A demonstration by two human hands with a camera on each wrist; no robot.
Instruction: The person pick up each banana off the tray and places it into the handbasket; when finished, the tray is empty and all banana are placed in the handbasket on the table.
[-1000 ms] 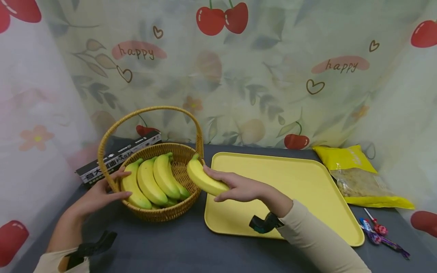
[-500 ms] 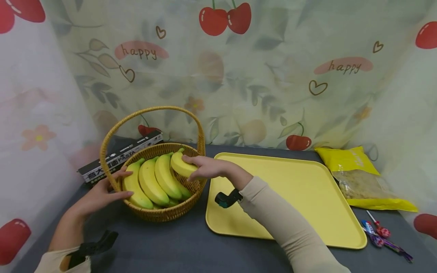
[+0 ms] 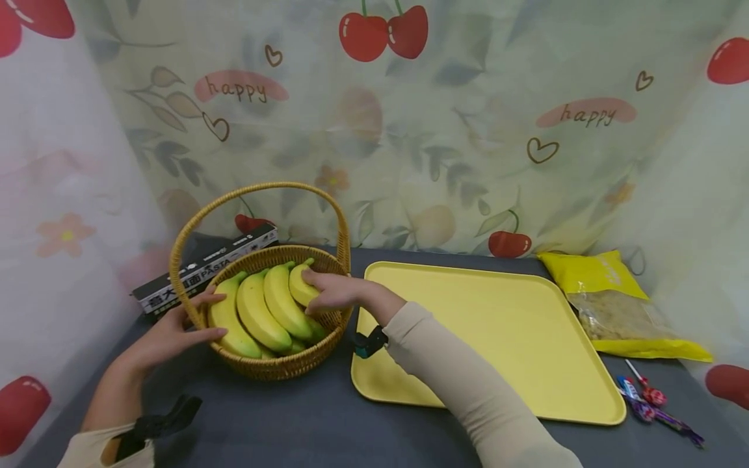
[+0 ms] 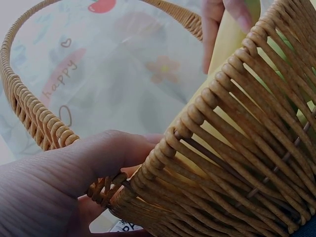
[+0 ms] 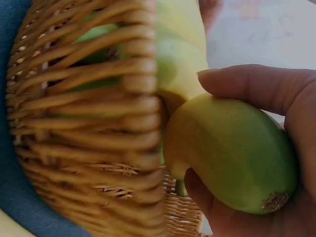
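Your right hand (image 3: 333,291) has its fingers and thumb curled round a banana (image 3: 302,286), which sits just inside the right rim of the wicker basket (image 3: 281,364), touching the bananas already lying there; the right wrist view shows the fruit cupped in your palm, thumb over the top. Three more bananas (image 3: 257,312) lie side by side in the basket to the left of that one. Your left hand (image 3: 170,331) grips the basket's left rim, thumb hooked over the weave and fingers against the outermost banana. Behind the basket, on its left, lies a black pasta box (image 3: 201,266). Just to the right of the basket a yellow tray (image 3: 497,325) rests on the dark table (image 3: 292,422). Further right of the basket, beyond the tray, are a yellow bag (image 3: 614,299) and some lollipops (image 3: 649,400).
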